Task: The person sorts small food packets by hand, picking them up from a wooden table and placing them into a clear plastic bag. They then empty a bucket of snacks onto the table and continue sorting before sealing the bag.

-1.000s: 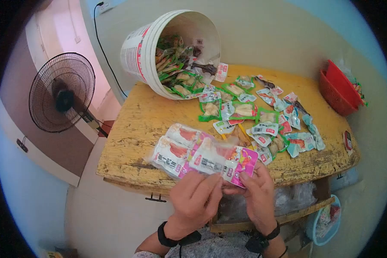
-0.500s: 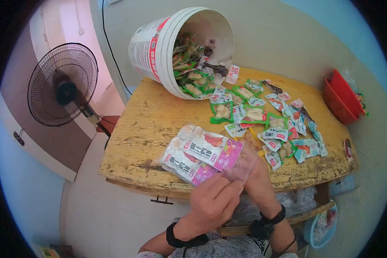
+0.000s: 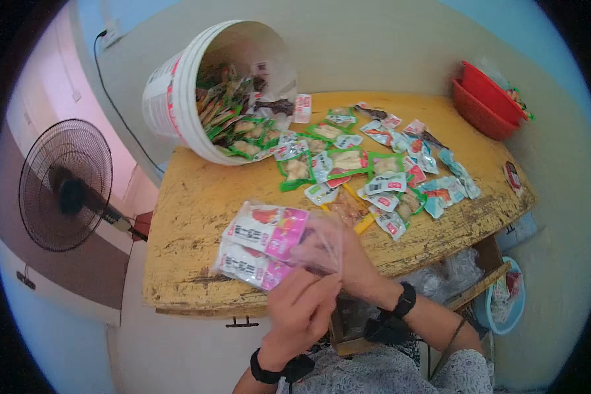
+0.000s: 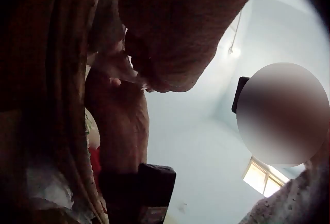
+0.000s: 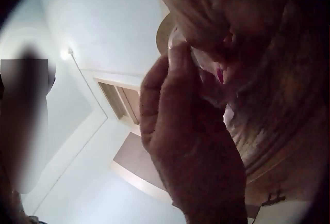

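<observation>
A clear plastic bag [image 3: 338,255] lies over the near left part of the table, holding white-and-pink food packets. Its upper packet [image 3: 262,228] overlaps the lower packet [image 3: 244,261]. At the bag's near right edge, my left hand [image 3: 302,303] pinches the plastic between thumb and fingers. My right hand [image 3: 351,266] reaches into the bag's mouth, its extended fingers showing through the film against the packets' pink ends. In the left wrist view, the right hand [image 4: 124,115] is beyond the left. The right wrist view shows the left hand [image 5: 191,115] gripping the film.
A white bucket [image 3: 189,98] lies on its side on the worn yellow table [image 3: 197,190], full of packets. Several loose packets [image 3: 348,159] spread across the middle. Red baskets [image 3: 482,105] stand back right. Below is an open drawer [image 3: 486,279]; a fan [image 3: 65,187] stands left.
The right hand has gone from holding the upper packet at its end to reaching inside the bag. That packet has moved left, deeper into the bag. The left hand keeps its pinch; the view has shifted.
</observation>
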The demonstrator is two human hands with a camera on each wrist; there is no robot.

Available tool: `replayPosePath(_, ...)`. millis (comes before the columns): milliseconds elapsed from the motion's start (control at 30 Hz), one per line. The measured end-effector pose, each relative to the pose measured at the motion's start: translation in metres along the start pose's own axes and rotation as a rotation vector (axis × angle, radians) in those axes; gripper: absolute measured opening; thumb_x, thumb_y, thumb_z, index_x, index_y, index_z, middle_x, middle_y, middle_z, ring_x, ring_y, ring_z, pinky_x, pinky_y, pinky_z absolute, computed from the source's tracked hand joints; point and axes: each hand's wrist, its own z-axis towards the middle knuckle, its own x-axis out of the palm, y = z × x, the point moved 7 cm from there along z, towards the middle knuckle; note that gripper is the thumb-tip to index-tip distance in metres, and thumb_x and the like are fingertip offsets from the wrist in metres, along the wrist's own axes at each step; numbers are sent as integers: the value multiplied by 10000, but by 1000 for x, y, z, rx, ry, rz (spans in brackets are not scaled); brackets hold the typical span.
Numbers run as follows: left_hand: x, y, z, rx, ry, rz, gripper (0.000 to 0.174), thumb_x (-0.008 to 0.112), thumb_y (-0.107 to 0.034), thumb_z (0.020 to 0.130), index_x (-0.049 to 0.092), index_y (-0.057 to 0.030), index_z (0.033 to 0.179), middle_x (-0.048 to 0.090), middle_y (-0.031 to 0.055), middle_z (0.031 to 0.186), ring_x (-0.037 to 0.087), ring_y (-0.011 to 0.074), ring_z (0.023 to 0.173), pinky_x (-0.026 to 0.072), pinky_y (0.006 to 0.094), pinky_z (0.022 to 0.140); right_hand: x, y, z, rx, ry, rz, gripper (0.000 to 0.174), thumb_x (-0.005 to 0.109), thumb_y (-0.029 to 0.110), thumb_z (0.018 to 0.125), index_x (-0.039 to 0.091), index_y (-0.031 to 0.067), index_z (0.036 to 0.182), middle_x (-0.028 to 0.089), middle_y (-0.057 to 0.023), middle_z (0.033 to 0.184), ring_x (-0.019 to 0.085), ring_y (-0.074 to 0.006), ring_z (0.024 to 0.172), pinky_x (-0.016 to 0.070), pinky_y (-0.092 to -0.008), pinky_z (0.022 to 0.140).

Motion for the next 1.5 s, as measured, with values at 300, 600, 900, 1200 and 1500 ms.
replayPosePath(300, -9, 21, -10, -226, -39, 56, 93, 695, 21, 865, 688, 2, 956, 635, 97, 763, 584, 199, 649, 458, 308, 592, -15, -10, -36, 311, 120, 361, 427, 578, 31, 984, 478, 10, 1399, 699, -93, 1147, 682, -169, 1063, 570, -294, 862)
replayPosePath(600, -3, 23, -8, -257, 101, 77, 85, 706, -8, 868, 683, 0, 950, 625, 83, 757, 575, 177, 639, 455, 296, 593, -75, 60, -51, -430, -59, -1522, 392, 651, 179, 887, 637, 113, 1273, 596, -100, 1352, 521, -308, 1309, 464, -514, 1007)
replayPosePath(900, -25, 13, 6, -255, 159, 84, 213, 738, -24, 838, 695, -8, 1046, 621, 83, 742, 584, 184, 622, 446, 297, 555, -196, 56, -37, -53, -337, -1550, 427, 575, 242, 970, 564, 88, 1367, 549, -184, 1407, 572, -358, 1230, 476, -510, 987)
replayPosePath(1200, -40, 16, 21, -288, 89, 153, 213, 693, -51, 881, 691, 3, 1087, 623, 80, 797, 569, 164, 669, 446, 282, 616, -246, 60, -66, -174, -495, -1493, 293, 565, 99, 939, 601, 4, 1213, 565, -269, 1343, 601, -422, 1124, 505, -490, 945)
replayPosePath(1500, -37, 10, 52, -218, 173, 271, 184, 695, -22, 883, 691, 4, 1065, 612, 66, 758, 561, 138, 638, 442, 272, 598, -222, 66, -78, -269, -432, -1313, 287, 579, -6, 882, 596, -25, 1168, 508, -276, 1401, 535, -445, 1237, 471, -483, 1030)
